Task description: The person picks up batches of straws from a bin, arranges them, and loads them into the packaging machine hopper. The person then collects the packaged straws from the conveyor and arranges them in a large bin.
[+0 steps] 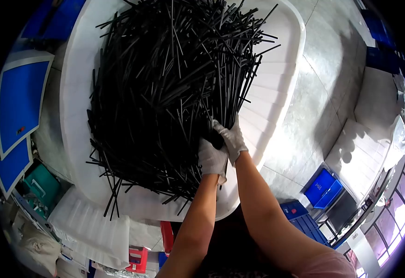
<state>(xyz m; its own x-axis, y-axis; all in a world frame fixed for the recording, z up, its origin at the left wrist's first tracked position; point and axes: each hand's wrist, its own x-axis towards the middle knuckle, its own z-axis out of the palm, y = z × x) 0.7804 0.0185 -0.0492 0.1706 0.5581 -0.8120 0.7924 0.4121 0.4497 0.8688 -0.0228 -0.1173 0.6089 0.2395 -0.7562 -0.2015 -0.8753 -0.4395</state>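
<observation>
A big tangled pile of thin black rods (151, 102) fills much of a white plastic tub (276, 83). At the pile's near right side, a bundle of black rods (226, 88) lies roughly lengthwise, pointing away from me. In a white glove, my right hand (233, 140) is closed around the near end of this bundle. My left hand (212, 158), also gloved, sits just below and to the left, its fingers closed at the same rod ends. The fingertips of both hands are partly hidden among the dark rods.
Rod ends stick out over the pile's edges, several toward the tub's near wall. Blue panels (21, 99) and a green box (41, 185) stand at left. Blue crates (323, 187) are at right on the grey floor (320, 69). A red box (137, 258) is near my feet.
</observation>
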